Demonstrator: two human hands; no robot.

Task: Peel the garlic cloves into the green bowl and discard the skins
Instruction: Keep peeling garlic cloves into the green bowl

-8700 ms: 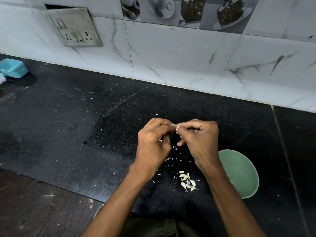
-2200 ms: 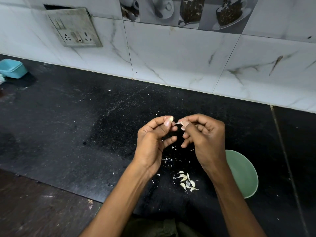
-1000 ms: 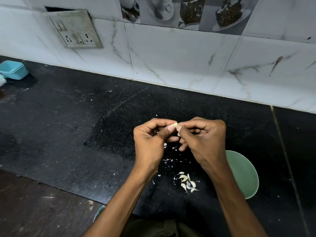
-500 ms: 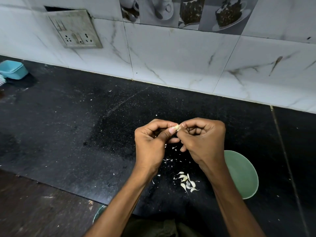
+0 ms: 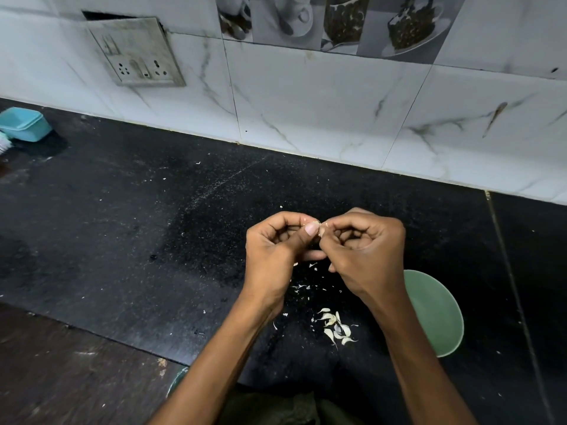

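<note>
My left hand [image 5: 273, 256] and my right hand [image 5: 365, 256] meet above the black counter, fingertips together. Between them they pinch a small garlic clove [image 5: 319, 226], mostly hidden by thumbs and fingers. The green bowl [image 5: 435, 314] sits on the counter at the lower right, partly behind my right forearm; what shows of its inside is bare. A small heap of garlic cloves and skins [image 5: 336, 328] lies on the counter under my hands, with loose skin flakes [image 5: 302, 286] scattered just above it.
A tiled wall with a socket plate [image 5: 135, 53] stands behind the black counter [image 5: 153, 225]. A light-blue plastic box [image 5: 24, 124] sits far left by the wall. A rim of another dish [image 5: 176, 378] peeks out at the counter's front edge by my left forearm.
Both hands stayed close together over the counter, fingers working the clove; they drew apart briefly and closed again. The bowl and the heap have not moved.
</note>
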